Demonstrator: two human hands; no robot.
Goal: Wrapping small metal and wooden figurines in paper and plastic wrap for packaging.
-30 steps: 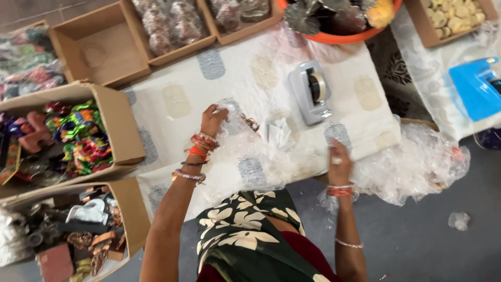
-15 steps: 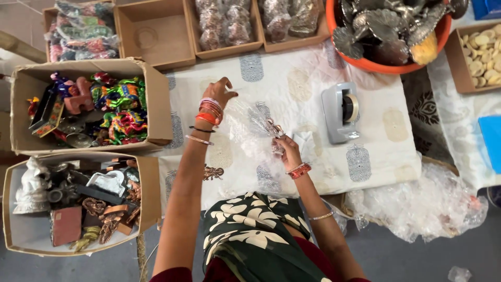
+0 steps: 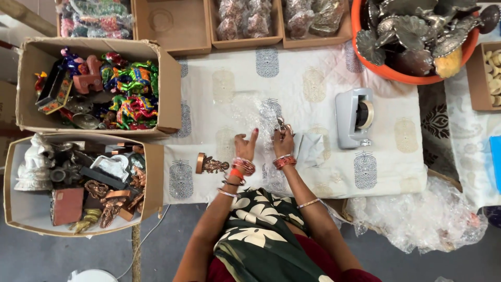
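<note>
A small metal trinket (image 3: pixel 282 124) is being pinched in the right hand (image 3: pixel 284 141) over clear plastic wrap (image 3: pixel 245 107) being pressed flat by the left hand's (image 3: pixel 245 146) released grip, so wrapping's probably underway.

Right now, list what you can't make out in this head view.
- Small item in the right hand: too small, covered by fingers.
- Clear plastic sheet under the left hand: edges vanish against the cloth.
- Orange tub: cut off by the top edge.
- Top-row bagged goods: blurred by wrapping.
</note>
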